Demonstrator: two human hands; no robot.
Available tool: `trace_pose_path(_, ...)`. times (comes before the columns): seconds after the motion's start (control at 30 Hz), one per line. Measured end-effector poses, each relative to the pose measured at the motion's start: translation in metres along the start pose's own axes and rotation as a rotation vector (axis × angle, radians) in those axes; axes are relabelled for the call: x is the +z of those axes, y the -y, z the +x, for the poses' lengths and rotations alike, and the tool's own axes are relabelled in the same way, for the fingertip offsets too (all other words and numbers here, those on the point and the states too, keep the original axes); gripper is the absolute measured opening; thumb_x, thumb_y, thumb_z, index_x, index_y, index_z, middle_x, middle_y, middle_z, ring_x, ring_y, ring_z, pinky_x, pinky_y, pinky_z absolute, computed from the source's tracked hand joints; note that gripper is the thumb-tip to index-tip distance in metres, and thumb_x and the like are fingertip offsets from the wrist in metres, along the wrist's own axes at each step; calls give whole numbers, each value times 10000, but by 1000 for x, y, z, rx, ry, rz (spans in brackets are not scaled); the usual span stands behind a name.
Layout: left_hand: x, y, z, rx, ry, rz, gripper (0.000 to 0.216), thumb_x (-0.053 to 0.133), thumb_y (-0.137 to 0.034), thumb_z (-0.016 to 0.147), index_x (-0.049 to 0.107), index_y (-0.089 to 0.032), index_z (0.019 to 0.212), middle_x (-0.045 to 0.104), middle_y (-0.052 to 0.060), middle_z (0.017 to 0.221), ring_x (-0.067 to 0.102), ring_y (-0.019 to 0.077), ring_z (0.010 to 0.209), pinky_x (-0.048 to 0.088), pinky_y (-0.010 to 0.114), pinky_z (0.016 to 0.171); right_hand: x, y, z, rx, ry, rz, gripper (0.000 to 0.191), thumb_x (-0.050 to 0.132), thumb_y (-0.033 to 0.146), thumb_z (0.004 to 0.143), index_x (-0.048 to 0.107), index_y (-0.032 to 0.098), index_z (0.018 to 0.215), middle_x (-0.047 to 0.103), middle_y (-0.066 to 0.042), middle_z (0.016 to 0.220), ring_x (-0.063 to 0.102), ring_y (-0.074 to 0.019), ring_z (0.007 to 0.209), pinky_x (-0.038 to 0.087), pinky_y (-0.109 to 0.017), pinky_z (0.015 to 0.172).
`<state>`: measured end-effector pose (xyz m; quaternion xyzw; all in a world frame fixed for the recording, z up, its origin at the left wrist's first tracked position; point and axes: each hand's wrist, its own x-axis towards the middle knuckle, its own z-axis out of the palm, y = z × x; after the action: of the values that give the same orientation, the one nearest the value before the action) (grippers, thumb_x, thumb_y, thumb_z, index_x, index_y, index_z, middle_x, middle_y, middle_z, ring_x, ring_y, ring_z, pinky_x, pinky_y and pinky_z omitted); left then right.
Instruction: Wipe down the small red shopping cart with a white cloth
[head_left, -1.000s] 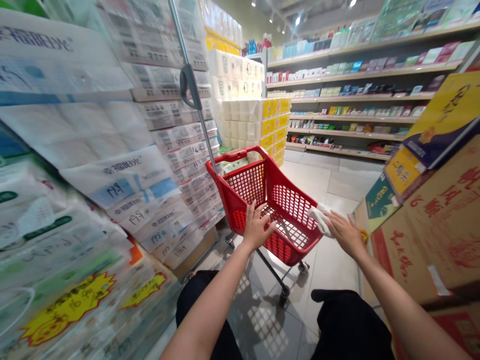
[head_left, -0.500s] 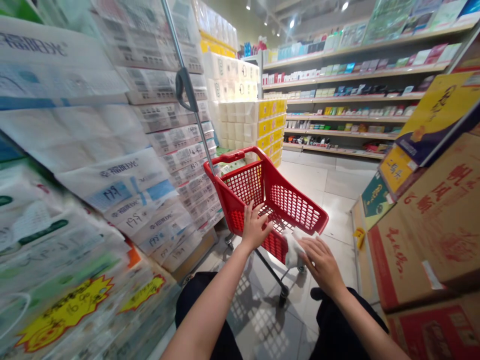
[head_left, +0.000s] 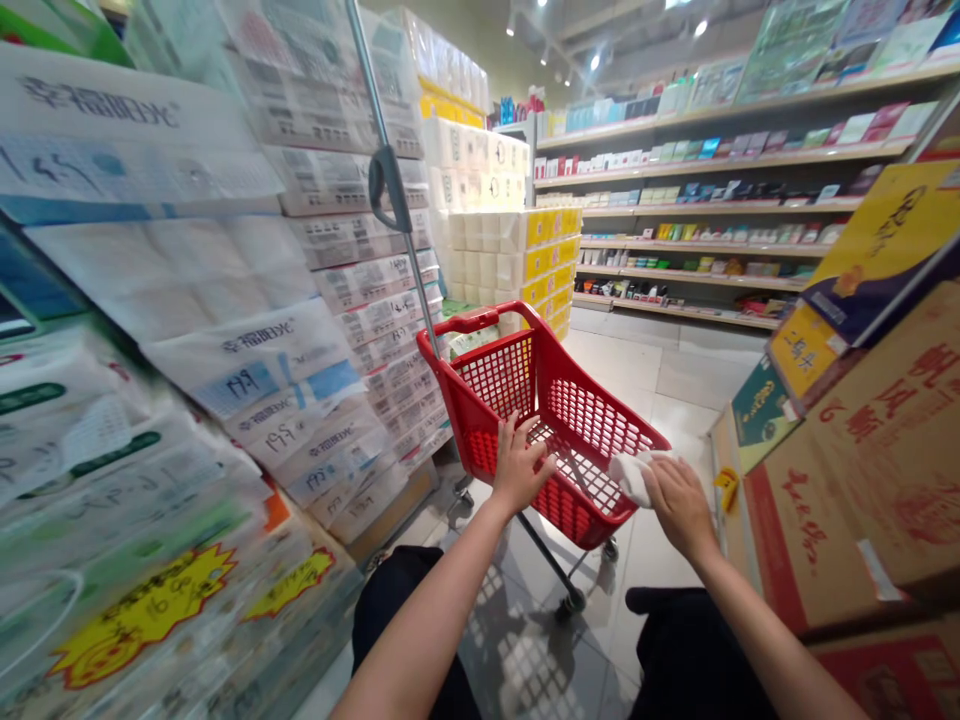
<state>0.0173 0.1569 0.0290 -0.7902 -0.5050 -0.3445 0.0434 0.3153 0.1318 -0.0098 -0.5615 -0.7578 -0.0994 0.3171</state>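
The left hand (head_left: 521, 465) is curling tight around the near rim of the small red plastic shopping cart (head_left: 592, 420). The right hand (head_left: 679, 505) is holding a white crumpled cloth (head_left: 630, 476) against the cart's right rim.

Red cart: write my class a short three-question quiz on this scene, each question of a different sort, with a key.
1. True or false: the left hand holds the near rim of the cart.
2. What does the right hand press against the cart? A) a bottle B) a white cloth C) a brush
3. Fill in: the stacked packs of tissue stand on the person's ____ side.

Key: 1 true; 2 B; 3 left.
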Motion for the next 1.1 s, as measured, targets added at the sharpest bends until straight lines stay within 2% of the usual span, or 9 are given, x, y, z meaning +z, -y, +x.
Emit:
trace_pose_path(0.2, -18, 27, -8, 53, 64, 3, 183, 528, -312, 882, 628, -205, 773, 324, -22, 1529, 113, 282, 1466, 152, 565, 1192, -8, 63, -32, -38, -4, 48, 296, 362, 343, 972, 631, 222, 999, 658, -65, 1014, 528, -242, 1087, 327, -461, 1054)
trace_pose_path(0.4, -35, 60, -9, 36, 160, 31, 230, 420, -273, 918, 604, -206, 798, 256, -32, 1570, 149, 233, 1468, 159, 519, 1194, -14, 111, -42, -169, 54, 70, 287, 416, 345, 971, 620, 243, 1145, 672, -57, 1062, 545, -232, 1039, 372, -413, 958)
trace_pose_path(0.5, -40, 67, -8, -47, 220, 43, 238, 381, -245, 931, 611, -219, 880, 255, -29, 1572, 169, 205, 1466, 152, 484, 1203, -20, 121, -37, -291, 80, 99, 315, 423, 341, 977, 590, 244, 1226, 671, -62, 1129, 569, -218, 1042, 394, -388, 937)
trace_pose_path(0.6, -47, 66, -8, -137, 231, 54, 256, 354, -206, 940, 602, -220, 1002, 324, 6, 1543, 240, 179, 1444, 194, 439, 1200, -29, 112, -31, -377, 107, 80, 330, 432, 349, 977, 574, 252, 1259, 673, -57, 1151, 594, -203, 1049, 412, -381, 945)
trace_pose_path(0.7, -57, 56, -9, -180, 209, 90, 276, 342, -197, 955, 576, -211, 1100, 473, 53, 1435, 371, 177, 1370, 246, 408, 1179, -37, 95, -28, -375, 76, 26, 314, 412, 354, 984, 599, 265, 1220, 674, -41, 1164, 603, -194, 1080, 377, -409, 1027)
trace_pose_path(0.8, -63, 32, -13, -166, 191, 114, 256, 368, -204, 955, 569, -198, 1115, 567, 78, 1313, 448, 196, 1297, 257, 398, 1164, -38, 92, -32, -359, 63, -3, 301, 396, 350, 988, 621, 258, 1165, 682, -39, 1136, 602, -196, 1088, 361, -418, 1055)
trace_pose_path(0.9, -60, -6, -29, -127, 173, 108, 256, 363, -267, 976, 560, -196, 1123, 594, 77, 1265, 490, 207, 1243, 277, 388, 1140, -35, 110, -40, -304, 47, -15, 282, 410, 333, 984, 624, 238, 1141, 696, -53, 1067, 611, -201, 1024, 416, -382, 977)
trace_pose_path(1.0, -51, -44, -55, -98, 199, 65, 360, 260, -388, 1013, 532, -217, 1174, 645, 63, 1175, 569, 207, 1133, 381, 369, 1037, -34, 137, -51, -290, 23, -26, 278, 410, 311, 984, 612, 228, 1157, 693, -65, 1075, 607, -206, 998, 434, -359, 925)
trace_pose_path(1.1, -51, -64, -85, -172, 257, 50, 525, 126, -524, 1002, 482, -241, 1264, 680, 63, 1105, 635, 223, 1014, 457, 352, 890, -39, 160, -64, -311, 8, -44, 275, 410, 306, 983, 612, 216, 1147, 687, -77, 1102, 600, -216, 1014, 427, -361, 929)
